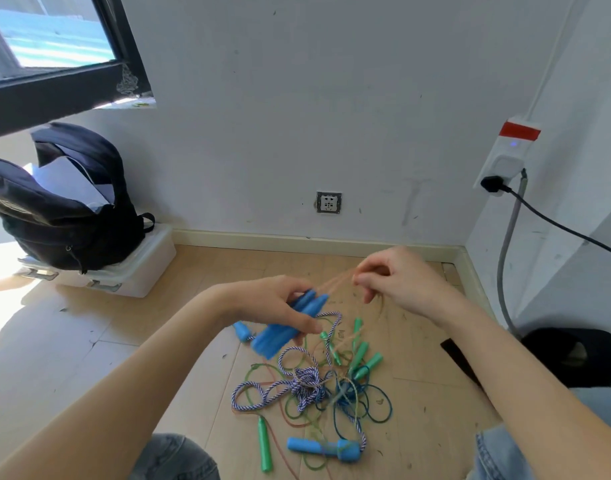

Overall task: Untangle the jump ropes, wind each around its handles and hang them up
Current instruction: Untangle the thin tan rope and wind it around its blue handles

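My left hand (274, 303) grips a pair of blue foam handles (290, 327) held together above the floor. A thin orange rope (335, 280), blurred, runs from their top end to my right hand (397, 278), which pinches it between thumb and fingers. Below on the wooden floor lies a tangled pile of ropes (311, 389): a blue-and-white braided rope, green and dark blue cords. Several green handles (361, 358) lie at its right, one green handle (265, 445) at the front, blue handles (323, 447) at the front and one (241, 330) behind my left hand.
A dark backpack (65, 209) sits on a white plastic box (130, 275) at the left by the window. A wall socket (329, 202) is straight ahead. A plugged adapter with a black cable (501, 183) is on the right wall. A black object (574, 355) lies at the right.
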`<action>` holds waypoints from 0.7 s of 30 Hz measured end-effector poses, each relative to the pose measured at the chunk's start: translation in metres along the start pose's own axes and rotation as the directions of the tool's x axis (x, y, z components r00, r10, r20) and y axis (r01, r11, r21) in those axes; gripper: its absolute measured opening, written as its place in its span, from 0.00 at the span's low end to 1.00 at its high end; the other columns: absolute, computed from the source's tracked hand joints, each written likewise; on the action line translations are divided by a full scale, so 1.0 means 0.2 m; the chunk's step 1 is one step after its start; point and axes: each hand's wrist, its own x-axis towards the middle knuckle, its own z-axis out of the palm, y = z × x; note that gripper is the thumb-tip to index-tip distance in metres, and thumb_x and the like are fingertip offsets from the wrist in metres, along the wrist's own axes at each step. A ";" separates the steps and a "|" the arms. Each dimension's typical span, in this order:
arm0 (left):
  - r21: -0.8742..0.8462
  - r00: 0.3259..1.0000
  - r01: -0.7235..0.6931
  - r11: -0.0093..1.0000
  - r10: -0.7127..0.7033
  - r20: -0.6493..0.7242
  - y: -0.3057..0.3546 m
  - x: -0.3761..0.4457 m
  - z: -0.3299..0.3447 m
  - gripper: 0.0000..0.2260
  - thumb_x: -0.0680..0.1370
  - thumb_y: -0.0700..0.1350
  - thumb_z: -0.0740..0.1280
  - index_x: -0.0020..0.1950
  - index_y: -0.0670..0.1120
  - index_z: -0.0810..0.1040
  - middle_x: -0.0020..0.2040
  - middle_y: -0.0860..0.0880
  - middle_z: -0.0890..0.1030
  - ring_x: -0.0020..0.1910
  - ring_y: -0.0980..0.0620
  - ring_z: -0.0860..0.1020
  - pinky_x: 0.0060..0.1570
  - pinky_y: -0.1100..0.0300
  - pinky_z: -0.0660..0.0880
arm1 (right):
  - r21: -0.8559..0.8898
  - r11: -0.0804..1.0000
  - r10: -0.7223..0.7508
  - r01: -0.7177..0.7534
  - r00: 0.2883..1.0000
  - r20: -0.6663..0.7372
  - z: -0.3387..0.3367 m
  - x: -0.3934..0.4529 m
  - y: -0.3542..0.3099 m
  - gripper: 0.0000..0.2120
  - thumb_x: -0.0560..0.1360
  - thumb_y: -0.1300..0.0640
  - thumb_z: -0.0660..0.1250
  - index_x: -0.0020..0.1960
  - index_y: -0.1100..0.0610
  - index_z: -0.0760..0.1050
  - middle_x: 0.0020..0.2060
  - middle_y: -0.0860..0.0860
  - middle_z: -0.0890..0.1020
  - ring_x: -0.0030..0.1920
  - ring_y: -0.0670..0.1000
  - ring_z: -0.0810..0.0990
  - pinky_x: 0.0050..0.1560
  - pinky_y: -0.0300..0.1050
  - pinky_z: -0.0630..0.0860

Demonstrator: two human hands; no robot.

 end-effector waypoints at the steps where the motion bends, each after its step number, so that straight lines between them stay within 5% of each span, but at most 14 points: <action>1: 0.023 0.999 0.033 0.999 -0.033 -0.003 -0.01 0.00 0.00 0.07 0.74 0.47 0.69 0.45 0.49 0.72 0.37 0.54 0.80 0.33 0.60 0.79 0.37 0.70 0.76 | 0.002 1.000 0.013 -0.013 0.999 -0.044 -0.02 0.00 0.01 0.07 0.75 0.63 0.65 0.40 0.55 0.77 0.29 0.47 0.81 0.30 0.41 0.79 0.31 0.27 0.69; 5: 0.246 0.995 0.077 0.966 -0.059 -0.082 -0.03 0.00 -0.01 0.10 0.74 0.49 0.69 0.50 0.47 0.72 0.40 0.50 0.78 0.36 0.53 0.77 0.45 0.57 0.77 | -0.017 1.000 0.025 -0.022 0.978 0.206 -0.02 -0.02 0.02 0.07 0.71 0.62 0.70 0.47 0.54 0.77 0.40 0.50 0.82 0.40 0.46 0.80 0.48 0.37 0.76; 7: 0.172 0.999 0.031 0.985 -0.027 -0.025 -0.01 0.00 0.00 0.08 0.74 0.48 0.70 0.46 0.49 0.71 0.38 0.51 0.78 0.33 0.57 0.77 0.41 0.62 0.77 | 0.073 0.997 -0.001 -0.017 0.970 0.245 0.01 -0.02 0.01 0.06 0.72 0.59 0.70 0.49 0.54 0.78 0.39 0.49 0.83 0.38 0.44 0.80 0.46 0.38 0.76; 14: -0.313 0.999 0.050 0.948 -0.052 0.002 -0.02 -0.03 -0.02 0.07 0.77 0.41 0.65 0.54 0.46 0.76 0.41 0.50 0.79 0.37 0.59 0.79 0.40 0.65 0.78 | 0.154 0.988 -0.011 0.020 0.998 -0.064 -0.02 0.00 0.01 0.08 0.75 0.63 0.65 0.39 0.54 0.78 0.29 0.47 0.79 0.30 0.44 0.75 0.37 0.35 0.73; 21: -0.378 0.995 0.074 0.923 -0.096 -0.039 0.01 -0.03 -0.02 0.08 0.77 0.45 0.65 0.55 0.45 0.78 0.37 0.51 0.80 0.32 0.58 0.75 0.34 0.68 0.74 | 0.211 0.977 0.033 0.002 0.986 -0.163 0.04 0.02 0.02 0.09 0.76 0.65 0.63 0.38 0.55 0.73 0.31 0.51 0.79 0.27 0.43 0.75 0.34 0.32 0.73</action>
